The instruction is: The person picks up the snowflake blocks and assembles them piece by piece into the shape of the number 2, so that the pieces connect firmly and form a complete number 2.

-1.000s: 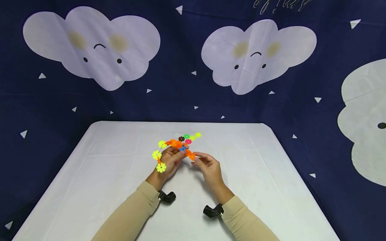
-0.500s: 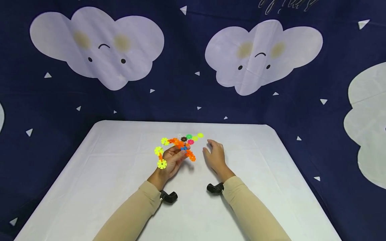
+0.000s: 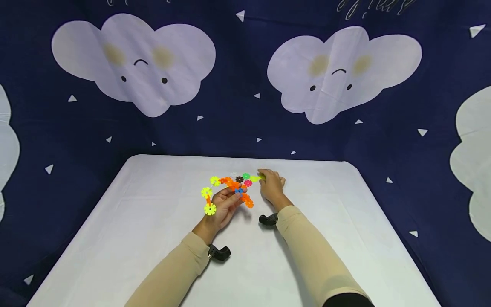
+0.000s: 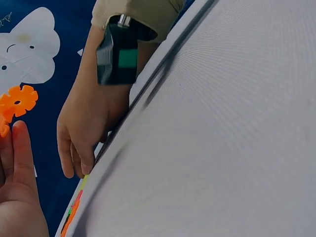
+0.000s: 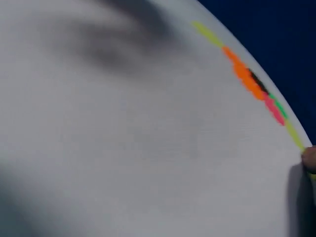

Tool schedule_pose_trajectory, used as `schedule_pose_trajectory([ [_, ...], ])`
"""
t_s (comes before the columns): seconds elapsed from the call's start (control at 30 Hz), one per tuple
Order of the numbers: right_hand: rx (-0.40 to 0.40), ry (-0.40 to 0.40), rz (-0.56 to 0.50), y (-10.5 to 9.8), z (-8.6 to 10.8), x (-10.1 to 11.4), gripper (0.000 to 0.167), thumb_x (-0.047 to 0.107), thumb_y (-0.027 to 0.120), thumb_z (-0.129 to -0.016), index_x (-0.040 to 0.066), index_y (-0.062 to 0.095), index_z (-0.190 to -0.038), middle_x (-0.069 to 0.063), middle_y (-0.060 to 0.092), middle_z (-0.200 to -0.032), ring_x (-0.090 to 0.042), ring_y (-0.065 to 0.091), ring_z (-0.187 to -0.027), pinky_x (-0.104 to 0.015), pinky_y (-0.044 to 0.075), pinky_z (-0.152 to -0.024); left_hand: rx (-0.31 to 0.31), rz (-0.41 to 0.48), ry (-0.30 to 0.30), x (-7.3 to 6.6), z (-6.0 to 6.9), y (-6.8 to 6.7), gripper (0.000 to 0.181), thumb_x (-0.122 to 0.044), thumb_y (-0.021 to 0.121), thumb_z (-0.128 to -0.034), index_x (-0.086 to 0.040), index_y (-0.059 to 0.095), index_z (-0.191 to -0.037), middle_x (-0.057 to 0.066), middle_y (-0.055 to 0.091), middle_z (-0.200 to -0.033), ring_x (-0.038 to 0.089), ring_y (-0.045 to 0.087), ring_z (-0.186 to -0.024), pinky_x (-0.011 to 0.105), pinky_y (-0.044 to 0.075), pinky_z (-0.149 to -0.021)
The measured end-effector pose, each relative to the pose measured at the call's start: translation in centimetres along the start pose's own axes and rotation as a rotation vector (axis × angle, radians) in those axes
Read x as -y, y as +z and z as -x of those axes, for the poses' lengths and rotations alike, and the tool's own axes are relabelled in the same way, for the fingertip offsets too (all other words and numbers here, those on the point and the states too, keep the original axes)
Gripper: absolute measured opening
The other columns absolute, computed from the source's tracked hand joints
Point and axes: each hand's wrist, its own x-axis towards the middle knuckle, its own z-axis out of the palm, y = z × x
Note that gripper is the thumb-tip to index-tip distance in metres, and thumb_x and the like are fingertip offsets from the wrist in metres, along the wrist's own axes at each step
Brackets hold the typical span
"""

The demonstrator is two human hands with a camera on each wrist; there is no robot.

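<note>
My left hand [image 3: 223, 209] holds a chain of joined snowflake building discs above the table, pinching it near a blue disc [image 3: 239, 190]. Orange discs [image 3: 249, 202] stick out on the right of the grip, and yellow discs [image 3: 206, 192] curve down along its left side. In the left wrist view an orange disc [image 4: 25, 98] shows beyond the fingertips. At the back of the table my right hand [image 3: 271, 186] reaches down, its fingertips together on a yellow-green disc [image 3: 262, 176]. Part of that disc is covered by the fingers.
Loose discs lie near the table's back: green [image 3: 246, 175], black [image 3: 239, 179], pink [image 3: 248, 183] and another yellow-green one [image 3: 254, 178]. A pale clear disc [image 3: 233, 175] is faint beside them. Behind the white table [image 3: 161, 238] hangs a dark blue cloth [image 3: 230, 136] with clouds.
My right hand has let go of the orange end of the chain, moved away to the back and come down on a loose yellow-green disc. The left hand keeps its hold.
</note>
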Motion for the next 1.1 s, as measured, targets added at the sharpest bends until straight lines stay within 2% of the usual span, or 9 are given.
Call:
schedule_pose_trajectory([
  [0.1,-0.012,-0.029,-0.13,-0.4,0.4,-0.9,0.04,0.005,0.076,-0.098,0.01,0.068,-0.136,-0.007,0.066,-0.118,-0.027,0.057,-0.112,-0.049,0.037,-0.099,-0.004,0.004,0.004,0.2,0.0,0.1,0.03,0.011,0.055,-0.1043,-0.01,0.076,-0.109,0.013,0.075,-0.116,0.023,0.07,-0.11,0.035,0.056,-0.098],
  [0.2,-0.048,-0.034,-0.241,-1.2,1.9,-2.0,0.038,0.002,0.082,-0.092,0.005,0.07,-0.128,-0.008,0.061,-0.105,-0.025,0.057,-0.097,-0.04,0.046,-0.088,-0.023,-0.002,-0.011,0.4,-0.1,0.3,0.034,0.014,0.052,-0.1044,-0.01,0.076,-0.105,0.012,0.076,-0.115,0.022,0.07,-0.109,0.033,0.057,-0.097],
  [0.3,-0.106,0.012,-0.351,-1.9,4.2,-2.8,0.033,0.002,0.087,-0.087,0.001,0.073,-0.117,-0.007,0.063,-0.099,-0.021,0.059,-0.086,-0.031,0.051,-0.076,-0.037,-0.003,-0.026,0.4,-0.1,0.5,0.035,0.016,0.05,-0.1041,-0.007,0.076,-0.105,0.013,0.076,-0.114,0.022,0.07,-0.107,0.032,0.057,-0.096],
  [0.4,-0.127,0.072,-0.507,-2.5,6.6,-2.7,0.024,0.001,0.088,-0.085,0.0,0.077,-0.106,-0.007,0.071,-0.095,-0.018,0.066,-0.082,-0.024,0.056,-0.072,-0.047,-0.002,-0.025,0.4,-0.1,0.4,0.033,0.016,0.052,-0.1036,-0.005,0.076,-0.109,0.014,0.075,-0.117,0.023,0.07,-0.109,0.035,0.057,-0.097],
  [0.6,0.002,0.148,-0.936,-2.7,10.9,-0.9,0.015,-0.009,0.077,-0.092,-0.009,0.076,-0.107,-0.021,0.076,-0.102,-0.03,0.076,-0.093,-0.034,0.062,-0.085,-0.069,0.005,-0.015,0.2,0.0,0.2,0.029,0.014,0.056,-0.1029,-0.004,0.077,-0.113,0.023,0.071,-0.124,0.026,0.069,-0.113,0.038,0.055,-0.101],
  [0.67,0.012,0.149,-1.024,-2.6,12.0,0.0,0.017,-0.01,0.075,-0.094,-0.012,0.073,-0.11,-0.024,0.074,-0.104,-0.034,0.075,-0.093,-0.039,0.062,-0.085,-0.079,0.006,-0.014,0.2,-0.1,0.3,0.028,0.014,0.056,-0.1029,-0.003,0.077,-0.113,0.026,0.07,-0.125,0.025,0.069,-0.111,0.037,0.055,-0.101],
  [0.8,-0.022,0.109,-1.097,-2.4,13.8,1.5,0.026,-0.012,0.071,-0.095,-0.016,0.068,-0.121,-0.026,0.073,-0.103,-0.038,0.075,-0.089,-0.044,0.063,-0.081,-0.092,0.015,-0.002,0.2,-0.1,0.4,0.029,0.015,0.056,-0.1026,-0.002,0.076,-0.114,0.026,0.07,-0.124,0.023,0.07,-0.108,0.036,0.056,-0.1],
  [0.9,-0.068,0.043,-1.114,-2.2,14.6,2.2,0.032,-0.017,0.068,-0.095,-0.02,0.062,-0.126,-0.028,0.072,-0.1,-0.032,0.076,-0.085,-0.044,0.064,-0.077,-0.088,0.009,0.006,0.2,-0.1,0.5,0.033,0.016,0.054,-0.1027,-0.004,0.077,-0.115,0.022,0.072,-0.121,0.022,0.07,-0.107,0.035,0.055,-0.1],
  [1.1,-0.159,-0.078,-1.086,-1.5,15.0,3.0,0.03,-0.02,0.069,-0.092,-0.023,0.063,-0.121,-0.033,0.071,-0.097,-0.025,0.076,-0.083,-0.043,0.064,-0.076,-0.099,-0.022,-0.005,0.0,0.1,0.6,0.036,0.016,0.051,-0.1039,-0.006,0.077,-0.114,0.028,0.068,-0.127,0.023,0.069,-0.11,0.037,0.054,-0.103],
])
